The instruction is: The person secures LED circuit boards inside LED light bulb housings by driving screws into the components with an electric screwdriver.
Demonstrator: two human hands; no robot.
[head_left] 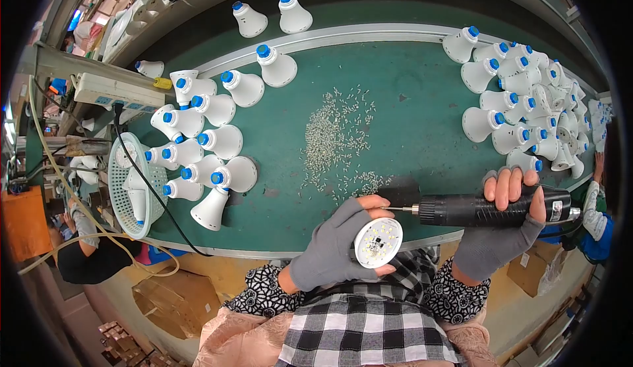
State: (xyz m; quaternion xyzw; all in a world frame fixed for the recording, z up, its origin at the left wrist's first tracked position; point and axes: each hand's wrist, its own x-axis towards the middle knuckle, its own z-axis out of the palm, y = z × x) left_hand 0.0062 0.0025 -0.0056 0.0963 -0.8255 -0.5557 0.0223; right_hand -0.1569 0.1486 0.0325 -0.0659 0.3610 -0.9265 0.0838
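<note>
Here, we are clasping a white bulb housing (378, 242) in our gloved left hand (336, 245), its round LED board facing up, just over the near edge of the green counter (409, 90); our right hand (504, 225) is gripping a black electric screwdriver (488, 209), held level, its bit pointing at the housing's upper rim. A scatter of small screws (339, 140) is lying beyond both hands; a left heap of blue-capped housings (204, 146) and a right heap (521, 103) are sitting well apart.
</note>
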